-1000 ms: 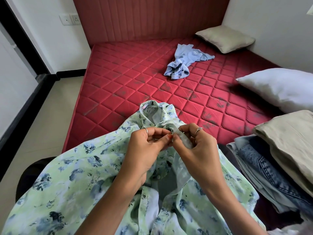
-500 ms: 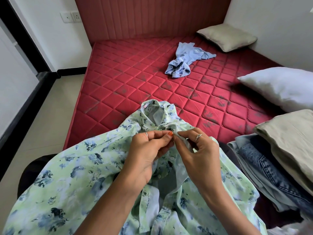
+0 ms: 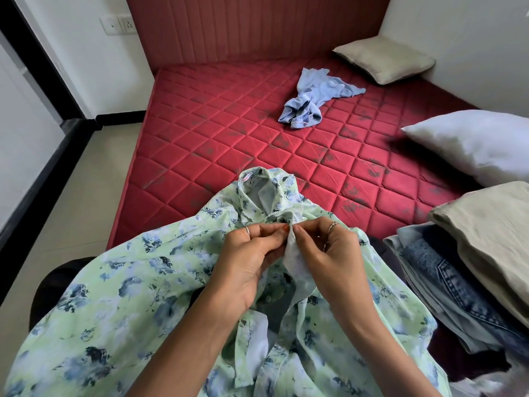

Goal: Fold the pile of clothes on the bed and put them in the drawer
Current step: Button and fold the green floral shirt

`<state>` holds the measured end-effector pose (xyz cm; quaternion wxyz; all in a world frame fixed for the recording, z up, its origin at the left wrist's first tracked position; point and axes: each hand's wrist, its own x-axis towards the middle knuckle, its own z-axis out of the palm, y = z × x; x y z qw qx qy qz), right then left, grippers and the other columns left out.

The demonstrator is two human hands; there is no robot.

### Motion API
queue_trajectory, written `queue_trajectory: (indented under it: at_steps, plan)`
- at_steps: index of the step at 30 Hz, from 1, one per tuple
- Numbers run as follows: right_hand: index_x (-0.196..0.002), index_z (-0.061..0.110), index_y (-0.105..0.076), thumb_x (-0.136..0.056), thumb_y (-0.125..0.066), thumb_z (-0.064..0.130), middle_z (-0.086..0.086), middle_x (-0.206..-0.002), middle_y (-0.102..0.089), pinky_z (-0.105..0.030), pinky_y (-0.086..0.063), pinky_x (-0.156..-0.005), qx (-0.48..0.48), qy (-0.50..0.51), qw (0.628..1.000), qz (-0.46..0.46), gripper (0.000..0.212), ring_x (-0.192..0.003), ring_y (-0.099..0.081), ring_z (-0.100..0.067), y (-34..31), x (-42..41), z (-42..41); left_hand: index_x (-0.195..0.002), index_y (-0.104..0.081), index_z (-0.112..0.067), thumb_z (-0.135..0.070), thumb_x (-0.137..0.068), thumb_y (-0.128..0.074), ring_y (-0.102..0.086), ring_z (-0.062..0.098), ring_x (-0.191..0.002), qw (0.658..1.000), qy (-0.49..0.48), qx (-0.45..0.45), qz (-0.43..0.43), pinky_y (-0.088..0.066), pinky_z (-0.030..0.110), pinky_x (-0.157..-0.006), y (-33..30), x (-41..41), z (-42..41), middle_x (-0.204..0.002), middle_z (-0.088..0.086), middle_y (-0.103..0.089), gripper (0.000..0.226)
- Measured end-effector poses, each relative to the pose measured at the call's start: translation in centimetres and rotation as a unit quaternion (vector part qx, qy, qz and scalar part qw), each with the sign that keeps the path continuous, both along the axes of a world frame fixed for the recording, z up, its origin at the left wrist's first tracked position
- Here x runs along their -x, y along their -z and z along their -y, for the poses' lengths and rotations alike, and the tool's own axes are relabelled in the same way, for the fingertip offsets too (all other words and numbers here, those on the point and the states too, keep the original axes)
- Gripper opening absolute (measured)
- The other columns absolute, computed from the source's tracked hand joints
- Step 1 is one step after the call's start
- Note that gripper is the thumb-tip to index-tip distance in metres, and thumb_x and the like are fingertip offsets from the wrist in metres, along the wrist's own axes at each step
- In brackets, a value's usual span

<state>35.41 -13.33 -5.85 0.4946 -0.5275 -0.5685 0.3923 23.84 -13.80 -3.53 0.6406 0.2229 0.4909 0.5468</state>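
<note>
In the head view, the left hand (image 3: 248,265) and right hand (image 3: 329,255) are both pinching the front edges of the green floral shirt (image 3: 120,305), which is lying low in the frame over the red bed (image 3: 229,138); folded clothes (image 3: 463,270) are sitting at right.

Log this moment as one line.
both hands pinch floral shirt placket below collar | blue top unfolded on bed | folded stack right

No readable text anywhere; the neck label (image 3: 248,179) inside the collar of my floral shirt (image 3: 120,296) has pink print too small to make out.
</note>
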Motion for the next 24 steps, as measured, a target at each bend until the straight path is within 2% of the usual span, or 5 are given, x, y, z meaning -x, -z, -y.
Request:
queue_trajectory:
  at_steps: [5,8,14,18,24]
  plan:
    - [-0.074,0.024,-0.062,-0.09,-0.064,0.012,0.013,-0.062,-0.065,-0.008,-0.041,-0.056,-0.019,0.018,0.998,0.054,0.02,-0.061,-0.061,0.002,-0.2,0.4,0.6,-0.081,-0.068,0.0,0.007,-0.086,-0.059,-0.066,0.007,-0.056,0.999,0.023,-0.007,-0.045,-0.052,0.014,-0.054,0.0,0.6,-0.1,-0.063,0.004,-0.07,0.012]
    - [-0.074,0.022,-0.06,-0.09,-0.063,0.011,0.013,-0.062,-0.063,-0.007,-0.039,-0.054,-0.027,0.014,0.996,0.081,0.02,-0.061,-0.06,0.003,-0.5,0.6,0.7,-0.082,-0.069,0.0,-0.004,-0.087,-0.064,-0.067,0.009,-0.059,0.998,0.017,-0.008,-0.067,-0.053,0.016,-0.056,0.4,0.6,-0.4,-0.067,0.007,-0.071,0.008]
    - [-0.076,0.011,-0.056,-0.09,-0.061,0.012,0.003,-0.063,-0.058,-0.02,-0.039,-0.052,-0.076,0.004,0.985,0.157,0.015,-0.059,-0.051,-0.011,0.4,0.9,0.9,-0.079,-0.069,-0.003,-0.015,-0.081,-0.073,-0.067,0.01,-0.062,0.992,0.02,-0.018,-0.126,-0.053,0.017,-0.059,1.1,0.4,-0.5,-0.07,0.007,-0.071,0.013]
    - [-0.082,0.011,-0.057,-0.091,-0.062,0.015,0.0,-0.073,-0.064,-0.037,-0.048,-0.062,-0.093,0.001,0.982,0.165,0.011,-0.066,-0.06,-0.015,1.6,0.7,1.2,-0.072,-0.068,-0.006,-0.009,-0.082,-0.072,-0.063,0.005,-0.055,0.988,0.01,-0.016,-0.155,-0.05,0.015,-0.054,1.7,0.3,-0.6,-0.061,0.001,-0.068,0.012]
    - [-0.087,0.012,-0.059,-0.091,-0.063,0.012,0.004,-0.078,-0.065,-0.038,-0.05,-0.065,-0.11,0.012,0.981,0.159,0.006,-0.07,-0.062,-0.013,2.4,0.7,1.4,-0.072,-0.07,-0.012,-0.01,-0.082,-0.073,-0.066,0.01,-0.064,0.974,-0.021,-0.04,-0.223,-0.056,0.025,-0.068,2.5,-0.1,-0.5,-0.064,0.002,-0.071,0.011]
